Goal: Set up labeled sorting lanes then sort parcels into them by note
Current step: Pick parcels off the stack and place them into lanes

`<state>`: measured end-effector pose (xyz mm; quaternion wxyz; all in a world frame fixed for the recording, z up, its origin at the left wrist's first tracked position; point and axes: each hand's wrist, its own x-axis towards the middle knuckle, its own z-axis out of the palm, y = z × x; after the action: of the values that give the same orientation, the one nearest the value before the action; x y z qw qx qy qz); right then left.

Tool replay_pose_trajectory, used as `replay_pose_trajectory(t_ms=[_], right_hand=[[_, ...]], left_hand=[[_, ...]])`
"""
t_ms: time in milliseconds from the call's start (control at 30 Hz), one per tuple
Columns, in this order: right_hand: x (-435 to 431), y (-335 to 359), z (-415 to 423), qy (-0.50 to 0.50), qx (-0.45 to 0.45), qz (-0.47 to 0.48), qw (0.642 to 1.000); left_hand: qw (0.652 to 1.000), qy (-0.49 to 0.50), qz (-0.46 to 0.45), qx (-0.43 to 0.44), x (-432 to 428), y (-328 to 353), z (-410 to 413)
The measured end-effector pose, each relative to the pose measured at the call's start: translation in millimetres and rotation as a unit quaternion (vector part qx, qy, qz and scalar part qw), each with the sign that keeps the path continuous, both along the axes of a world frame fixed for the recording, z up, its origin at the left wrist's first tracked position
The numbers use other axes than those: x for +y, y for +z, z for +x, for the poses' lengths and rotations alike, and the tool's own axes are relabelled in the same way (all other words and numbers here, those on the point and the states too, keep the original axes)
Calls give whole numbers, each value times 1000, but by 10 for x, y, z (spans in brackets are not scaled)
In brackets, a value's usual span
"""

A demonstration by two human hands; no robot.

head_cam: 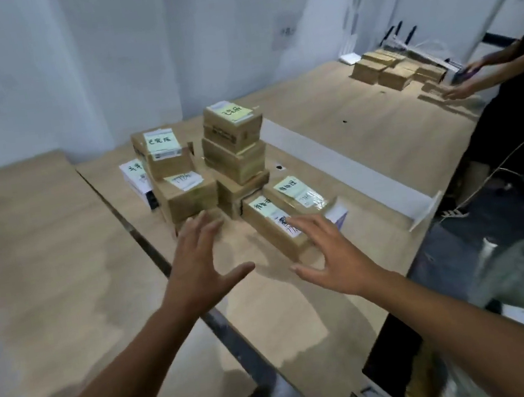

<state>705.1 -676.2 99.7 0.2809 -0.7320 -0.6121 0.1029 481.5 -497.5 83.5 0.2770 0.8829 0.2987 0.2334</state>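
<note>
- Our left hand [195, 261] and right hand [331, 256] hovered before the noted parcels [234, 155], fingers spread wide, holding nothing.
- We could not see inside the closed parcels.

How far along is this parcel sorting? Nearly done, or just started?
Looks well along. Noted parcels already sit grouped: a left stack, a taller middle stack and two low boxes. Both hands, left and right, are open and empty, reaching toward them. Whether the far boxes belong to this job is unclear.
</note>
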Motion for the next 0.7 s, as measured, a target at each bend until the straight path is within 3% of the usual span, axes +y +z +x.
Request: replay_pose_trajectory(t_ms=[433, 700], right_hand=[[347, -617, 1945, -16, 33, -39, 999], [900, -1053, 2838, -37, 39, -125, 991]], left_hand=[[997, 16, -73, 14, -98, -795, 2012], [982, 51, -143, 112, 53, -1260, 2826]])
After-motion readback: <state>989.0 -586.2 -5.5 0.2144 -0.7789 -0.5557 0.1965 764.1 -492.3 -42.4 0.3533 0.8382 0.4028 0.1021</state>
